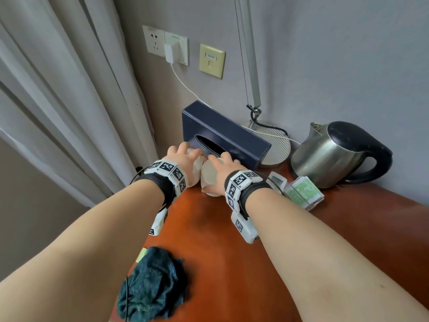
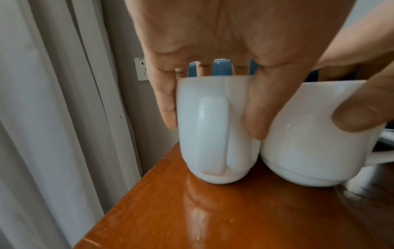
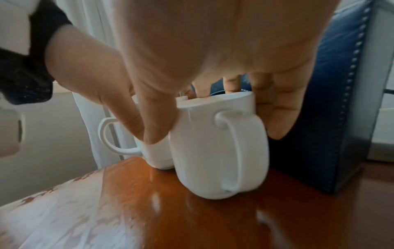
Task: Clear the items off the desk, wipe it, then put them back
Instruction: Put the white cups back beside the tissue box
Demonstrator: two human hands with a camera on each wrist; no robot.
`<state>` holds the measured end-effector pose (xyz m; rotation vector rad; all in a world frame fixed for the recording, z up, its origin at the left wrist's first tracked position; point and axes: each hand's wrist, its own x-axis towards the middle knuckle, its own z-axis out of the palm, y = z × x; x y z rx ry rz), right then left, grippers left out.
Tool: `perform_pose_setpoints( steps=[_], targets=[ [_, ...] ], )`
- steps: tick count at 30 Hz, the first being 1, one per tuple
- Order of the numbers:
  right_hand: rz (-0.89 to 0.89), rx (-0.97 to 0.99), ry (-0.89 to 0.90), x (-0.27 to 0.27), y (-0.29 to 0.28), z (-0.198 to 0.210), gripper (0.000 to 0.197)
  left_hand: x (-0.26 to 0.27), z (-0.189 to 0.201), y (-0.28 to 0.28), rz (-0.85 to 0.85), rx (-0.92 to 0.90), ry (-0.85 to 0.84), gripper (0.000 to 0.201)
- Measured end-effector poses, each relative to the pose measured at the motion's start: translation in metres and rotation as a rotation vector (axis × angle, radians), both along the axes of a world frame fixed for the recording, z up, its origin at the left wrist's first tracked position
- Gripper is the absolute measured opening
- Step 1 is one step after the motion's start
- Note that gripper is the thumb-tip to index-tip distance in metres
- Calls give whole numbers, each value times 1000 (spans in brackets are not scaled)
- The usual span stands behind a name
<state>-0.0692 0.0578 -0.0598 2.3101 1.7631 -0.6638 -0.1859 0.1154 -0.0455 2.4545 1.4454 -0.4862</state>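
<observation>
Left hand [image 2: 224, 42] grips left mug [image 2: 213, 131] | right hand [image 3: 213, 50] grips right mug [image 3: 215, 151] | mugs touching, on counter [image 1: 232, 252], near tissue box [image 1: 222, 133]

Grey pleated curtain [image 1: 58, 112] is hanging at left, beside the grey wall [image 1: 336, 54]. On the wall, a white double socket plate [image 1: 164, 44] is carrying a white charger [image 1: 171, 53], whose white cable [image 1: 183, 86] is running down behind the items below; a beige data socket [image 1: 212, 60] is sitting just to its right. A beige floor [image 1: 34, 205] is showing under the curtain.
</observation>
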Motion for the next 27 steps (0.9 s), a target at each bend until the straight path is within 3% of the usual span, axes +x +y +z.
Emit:
perform_pose_setpoints(
  steps=[11, 17, 27],
  targets=[
    [-19, 54, 25, 1, -58, 5, 79, -1, 4, -32, 0, -33, 51, 91],
    [-53, 155, 1, 27, -99, 43, 76, 5, 18, -58, 12, -35, -56, 96],
    [-203, 151, -79, 88, -207, 97, 82, 62, 69, -132, -180, 103, -152, 95]
  ],
)
